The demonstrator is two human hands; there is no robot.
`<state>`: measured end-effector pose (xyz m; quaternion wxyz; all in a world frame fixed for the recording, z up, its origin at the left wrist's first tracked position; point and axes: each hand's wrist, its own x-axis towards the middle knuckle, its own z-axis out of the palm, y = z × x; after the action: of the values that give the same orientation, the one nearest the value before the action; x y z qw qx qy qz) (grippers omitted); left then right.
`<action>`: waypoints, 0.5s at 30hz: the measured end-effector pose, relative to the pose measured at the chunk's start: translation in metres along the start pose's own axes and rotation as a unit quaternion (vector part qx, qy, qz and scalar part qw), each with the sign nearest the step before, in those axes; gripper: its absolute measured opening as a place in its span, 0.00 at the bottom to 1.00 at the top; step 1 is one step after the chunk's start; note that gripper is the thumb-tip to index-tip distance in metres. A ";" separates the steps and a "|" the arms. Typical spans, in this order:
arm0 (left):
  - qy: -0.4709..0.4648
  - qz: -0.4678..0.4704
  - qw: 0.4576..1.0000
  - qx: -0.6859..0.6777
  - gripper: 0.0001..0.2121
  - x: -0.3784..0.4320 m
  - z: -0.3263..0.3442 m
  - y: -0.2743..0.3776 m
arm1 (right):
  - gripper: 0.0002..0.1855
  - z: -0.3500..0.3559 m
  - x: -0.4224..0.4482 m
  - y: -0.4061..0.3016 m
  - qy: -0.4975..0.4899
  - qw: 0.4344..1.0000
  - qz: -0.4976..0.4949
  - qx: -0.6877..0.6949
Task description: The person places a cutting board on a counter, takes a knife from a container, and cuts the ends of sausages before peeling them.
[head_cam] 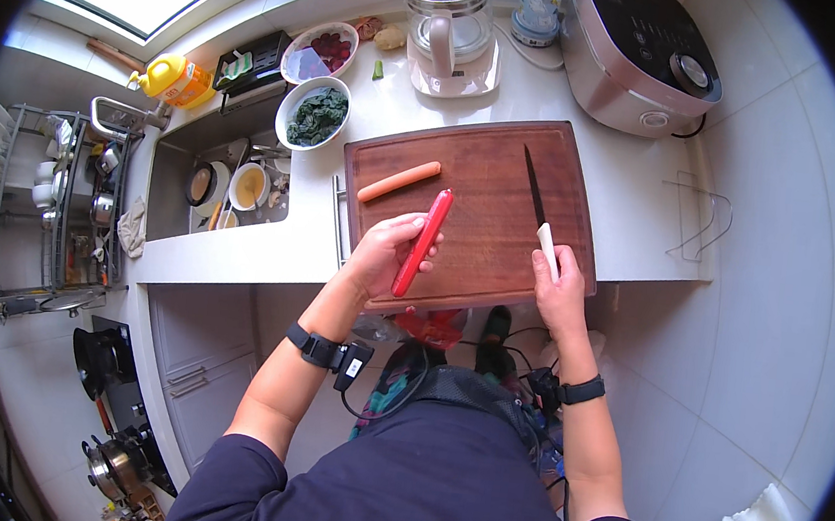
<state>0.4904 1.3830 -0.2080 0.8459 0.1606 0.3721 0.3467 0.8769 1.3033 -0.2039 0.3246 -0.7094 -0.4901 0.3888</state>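
Observation:
My left hand (388, 252) holds a sausage in a red wrapper (423, 242) above the front left part of a wooden cutting board (481, 191). My right hand (560, 285) grips the white handle of a kitchen knife (548, 250) at the board's right side, its dark blade pointing away from me. An unwrapped, pinkish-orange sausage (399, 181) lies on the board at the back left. Beyond the board's left corner stands a white bowl of dark leafy greens (318, 115).
A sink (178, 162) with dishes lies to the left, a yellow pump bottle (175, 80) behind it. A glass kettle (450, 38), a rice cooker (641, 56) and a bowl of dark red fruit (330, 52) stand at the back. A wire stand (700, 220) is at right.

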 end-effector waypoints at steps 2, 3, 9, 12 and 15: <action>0.016 0.003 0.999 0.033 0.22 -0.007 0.010 -0.005 | 0.23 0.002 -0.004 -0.004 -0.015 1.000 -0.013 0.004; 0.029 0.006 0.997 0.066 0.23 -0.010 0.015 -0.009 | 0.21 0.006 -0.006 -0.003 0.004 0.997 -0.073 0.022; 0.016 0.004 0.999 0.027 0.25 -0.026 0.020 -0.019 | 0.16 0.017 -0.034 -0.003 -0.063 0.986 -0.039 0.149; 0.044 0.046 0.992 0.111 0.24 -0.025 0.015 -0.031 | 0.16 0.022 -0.041 -0.004 -0.086 0.985 -0.054 0.137; 0.106 0.112 0.940 0.303 0.21 -0.018 0.008 -0.047 | 0.17 0.033 -0.050 -0.005 -0.081 0.989 -0.098 0.078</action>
<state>0.5093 1.3371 -0.2185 0.6686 0.4122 0.5270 0.3246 0.8351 1.2598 -0.2037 0.3748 -0.5969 -0.5501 0.4479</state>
